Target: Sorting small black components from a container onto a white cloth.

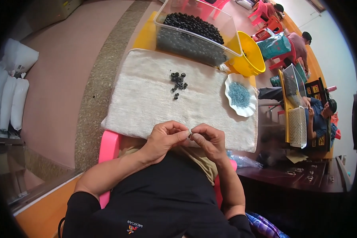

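My left hand (167, 139) and my right hand (210, 141) meet at the near edge of a white towel (146, 87). Thumb and forefinger are pinched together on each hand. A tiny dark piece shows between the fingertips, mostly hidden and too small to name. Farther up the towel lies a loose cluster of small black round parts (178, 81), like beads or knobs. To their right stands a white wavy-rimmed dish (248, 111) holding many tiny pale blue see-through pieces (239, 94).
Behind the towel, a see-through plastic bin (186, 53) holds many black round parts. A yellow bucket (248, 57) stands beside it. White sacks (18, 95) lie at far left. At right, a person in dark blue (317, 119) sits near a white basket (297, 127); other people sit farther back.
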`<state>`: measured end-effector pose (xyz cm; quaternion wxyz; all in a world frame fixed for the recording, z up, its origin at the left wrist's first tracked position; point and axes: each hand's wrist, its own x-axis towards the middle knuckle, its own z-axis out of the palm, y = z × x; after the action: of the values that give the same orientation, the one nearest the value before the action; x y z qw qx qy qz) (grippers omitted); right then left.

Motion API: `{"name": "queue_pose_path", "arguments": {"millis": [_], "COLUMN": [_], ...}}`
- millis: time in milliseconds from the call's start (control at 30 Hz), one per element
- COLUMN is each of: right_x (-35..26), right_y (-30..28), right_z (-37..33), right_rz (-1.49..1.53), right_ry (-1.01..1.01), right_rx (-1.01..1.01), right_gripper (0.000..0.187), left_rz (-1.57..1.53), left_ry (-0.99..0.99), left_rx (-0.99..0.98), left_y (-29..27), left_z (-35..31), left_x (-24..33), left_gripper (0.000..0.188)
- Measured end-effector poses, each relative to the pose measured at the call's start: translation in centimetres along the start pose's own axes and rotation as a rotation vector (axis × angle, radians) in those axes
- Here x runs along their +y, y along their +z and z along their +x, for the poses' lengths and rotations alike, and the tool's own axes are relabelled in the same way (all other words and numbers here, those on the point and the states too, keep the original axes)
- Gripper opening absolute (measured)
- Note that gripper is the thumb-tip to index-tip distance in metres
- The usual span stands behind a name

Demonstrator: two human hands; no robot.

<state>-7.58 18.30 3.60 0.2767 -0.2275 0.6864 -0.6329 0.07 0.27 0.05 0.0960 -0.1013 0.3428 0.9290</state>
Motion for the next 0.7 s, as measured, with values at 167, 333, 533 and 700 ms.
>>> {"name": "queue_pose_path", "arguments": {"millis": [167, 333, 533, 700], "right_x": [0.6, 1.1, 1.0, 1.6], "right_y": [-0.4, -0.1, 0.6, 0.6], "right_z": [0.1, 0.1, -0.4, -0.4], "right_rz": [-0.039, -0.041, 0.035, -0.151], "right_ry": [0.01, 0.011, 0.051, -0.117], "right_rx": [-0.003, 0.024, 0.005, 0.06], "right_gripper": [0.009, 0.009, 0.014, 0.011], "left_rz": [0.016, 0.019, -0.013, -0.024], "left_ry": [0.007, -0.019, -0.036, -0.036], "left_rx": [-0.034, -0.062, -0.027, -0.043], "left_y": [0.1, 0.1, 0.1, 0.2], "left_z": [0.0, 0.0, -0.1, 0.0], "left_x": [-0.1, -0.2, -0.1, 0.0], "left_gripper": [0.01, 0.01, 0.009, 0.009]}}
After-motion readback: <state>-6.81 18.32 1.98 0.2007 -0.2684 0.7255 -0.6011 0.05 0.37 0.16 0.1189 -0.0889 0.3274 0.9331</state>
